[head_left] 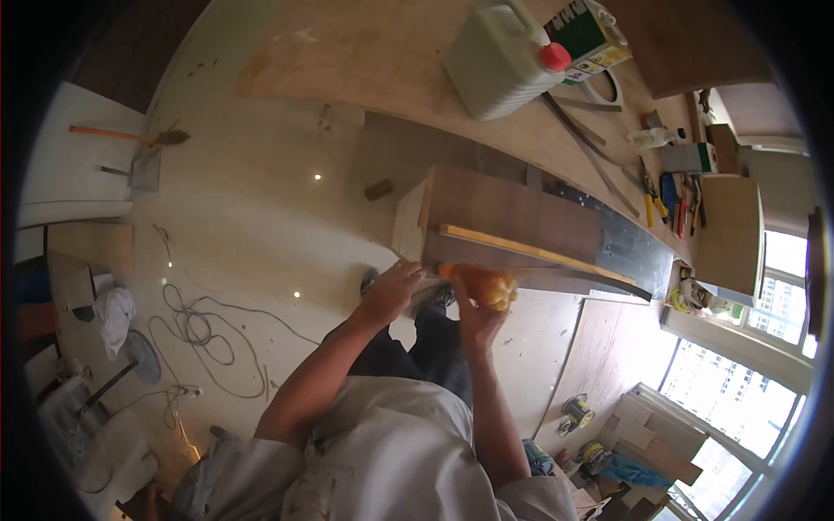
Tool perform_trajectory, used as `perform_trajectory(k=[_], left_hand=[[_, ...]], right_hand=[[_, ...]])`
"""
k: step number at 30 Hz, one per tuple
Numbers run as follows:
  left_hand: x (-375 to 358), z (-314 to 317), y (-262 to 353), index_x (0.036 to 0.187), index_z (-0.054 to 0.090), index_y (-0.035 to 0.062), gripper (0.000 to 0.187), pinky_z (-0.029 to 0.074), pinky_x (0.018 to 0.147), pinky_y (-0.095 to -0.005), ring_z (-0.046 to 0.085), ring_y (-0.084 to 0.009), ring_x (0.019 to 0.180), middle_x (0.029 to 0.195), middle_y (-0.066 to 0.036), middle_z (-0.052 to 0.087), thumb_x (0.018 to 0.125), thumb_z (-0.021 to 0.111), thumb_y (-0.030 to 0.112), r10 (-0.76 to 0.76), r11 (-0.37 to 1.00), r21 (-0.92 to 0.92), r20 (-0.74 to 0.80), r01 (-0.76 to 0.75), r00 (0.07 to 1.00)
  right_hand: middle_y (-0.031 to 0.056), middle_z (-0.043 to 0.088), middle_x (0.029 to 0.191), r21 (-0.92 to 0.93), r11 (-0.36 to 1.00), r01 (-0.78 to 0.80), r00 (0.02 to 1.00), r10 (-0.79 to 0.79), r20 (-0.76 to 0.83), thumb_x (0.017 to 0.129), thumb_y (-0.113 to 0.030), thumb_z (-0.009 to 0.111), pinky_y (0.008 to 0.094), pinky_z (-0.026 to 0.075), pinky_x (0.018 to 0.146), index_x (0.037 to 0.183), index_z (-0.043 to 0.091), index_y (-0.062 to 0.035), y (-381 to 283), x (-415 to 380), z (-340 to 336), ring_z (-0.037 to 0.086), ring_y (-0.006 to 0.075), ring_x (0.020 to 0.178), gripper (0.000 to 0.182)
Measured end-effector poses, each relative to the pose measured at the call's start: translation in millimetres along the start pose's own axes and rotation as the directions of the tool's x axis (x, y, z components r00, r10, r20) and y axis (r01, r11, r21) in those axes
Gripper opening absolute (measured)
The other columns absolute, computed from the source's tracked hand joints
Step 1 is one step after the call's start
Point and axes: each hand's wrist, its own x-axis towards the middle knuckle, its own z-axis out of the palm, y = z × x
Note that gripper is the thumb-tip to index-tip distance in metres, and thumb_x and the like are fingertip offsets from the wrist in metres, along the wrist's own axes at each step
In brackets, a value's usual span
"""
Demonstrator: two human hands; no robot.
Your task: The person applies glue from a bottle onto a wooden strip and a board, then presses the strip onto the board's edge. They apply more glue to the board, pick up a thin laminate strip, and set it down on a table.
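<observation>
An orange bottle [493, 290] with a clear, ridged base lies in my right hand [474, 319], its narrow end pointing left. My left hand [393, 293] is closed near that end, at the lower left corner of a brown wooden panel [512, 208]; a thin strip shows at its fingers, too small to name. Along the panel runs a yellowish wooden stick [530, 251]. A long dark strip [608, 280] extends to the right beyond the bottle.
Above is a wooden workbench [347, 52] with a white jerrycan [499, 61], a green can [586, 39], curved strips and pliers [653, 195]. Cables [204, 334] coil on the floor at left. Boards and tins lie at lower right, by the windows.
</observation>
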Motion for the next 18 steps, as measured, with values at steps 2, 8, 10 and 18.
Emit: perform_trajectory(k=[2, 8, 10, 18], left_hand=[[-1.2, 2.9, -4.5, 0.116, 0.071, -0.0047, 0.03, 0.056, 0.099, -0.0434, 0.065, -0.0336, 0.113, 0.12, -0.014, 0.068, 0.087, 0.065, -0.002, 0.002, 1.0, -0.004, -0.019, -0.002, 1.0], [-1.8, -0.3, -6.7, 0.117, 0.071, -0.0027, 0.029, 0.056, 0.1, -0.0426, 0.065, -0.0323, 0.115, 0.124, -0.012, 0.068, 0.089, 0.065, -0.002, 0.006, 0.998, -0.055, 0.006, -0.005, 1.0], [0.5, -3.3, -3.1, 0.118, 0.07, -0.002, 0.03, 0.055, 0.101, -0.0423, 0.065, -0.032, 0.115, 0.124, -0.012, 0.068, 0.089, 0.066, -0.002, -0.007, 1.0, -0.022, 0.022, 0.007, 1.0], [-7.1, 9.9, -5.0, 0.128, 0.067, 0.0009, 0.041, 0.054, 0.104, -0.0413, 0.065, -0.0301, 0.115, 0.127, -0.01, 0.07, 0.088, 0.07, -0.001, 0.005, 0.999, 0.044, -0.076, -0.002, 0.997]], right_hand=[[0.012, 0.074, 0.116, -0.045, 0.998, 0.043, 0.999, -0.043, 0.02, 0.083, -0.017, 0.094, 0.0409, 0.057, 0.099, 0.124, 0.07, -0.0016, -21.0, -3.4, 7.6, 0.074, 0.0258, 0.107, 0.05], [0.0113, 0.073, 0.12, -0.04, 0.996, -0.081, 0.985, 0.074, -0.155, 0.084, -0.016, 0.095, 0.0353, 0.06, 0.097, 0.132, 0.066, -0.0018, -2.5, 13.5, -25.8, 0.071, 0.0218, 0.111, 0.058], [0.0117, 0.074, 0.121, -0.078, 0.992, -0.095, 0.989, 0.085, -0.121, 0.084, -0.015, 0.095, 0.0358, 0.06, 0.097, 0.133, 0.066, -0.0021, -3.7, 15.9, -30.7, 0.071, 0.022, 0.11, 0.059], [0.0113, 0.075, 0.118, -0.192, 0.974, 0.119, 0.993, -0.118, 0.016, 0.083, -0.013, 0.096, 0.035, 0.061, 0.095, 0.13, 0.065, -0.0003, -0.5, -8.0, -5.0, 0.074, 0.0222, 0.107, 0.058]])
